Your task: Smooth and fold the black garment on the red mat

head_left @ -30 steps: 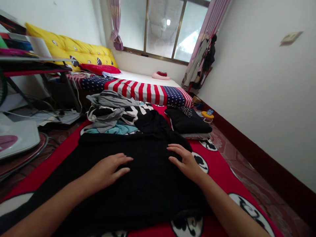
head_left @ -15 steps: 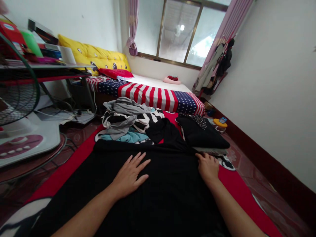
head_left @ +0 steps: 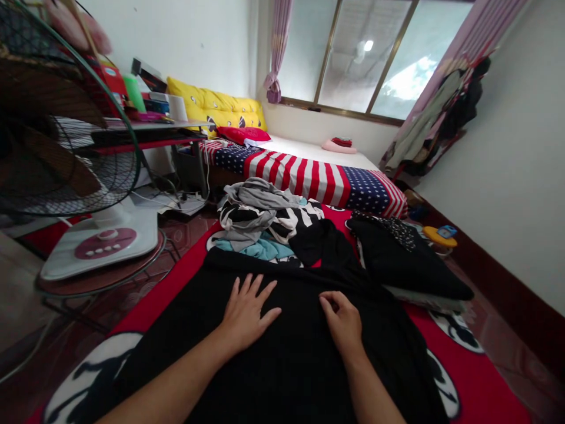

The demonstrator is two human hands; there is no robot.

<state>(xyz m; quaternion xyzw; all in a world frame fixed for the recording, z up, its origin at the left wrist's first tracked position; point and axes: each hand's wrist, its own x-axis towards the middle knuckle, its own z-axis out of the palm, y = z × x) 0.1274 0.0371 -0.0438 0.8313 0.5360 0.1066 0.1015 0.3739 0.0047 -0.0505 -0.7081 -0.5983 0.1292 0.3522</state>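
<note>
Left hand (head_left: 248,315) — palm down, fingers spread on the black garment (head_left: 282,377). Right hand (head_left: 343,324) — fingers curled above it; grip cannot be determined. Red patterned blanket (head_left: 481,383) beneath.

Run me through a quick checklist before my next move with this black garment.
1. Left hand spread over the black garment: ok.
2. Right hand gripping cloth: cannot tell; fingers curled, tips partly hidden.
3. Loose clothes pile tidy: not ok; tumbled, just past the garment's far edge.
4. Folded stack away from both hands: ok, off to the right.
5. Fan away from both hands: ok, on a stool to the left.
</note>
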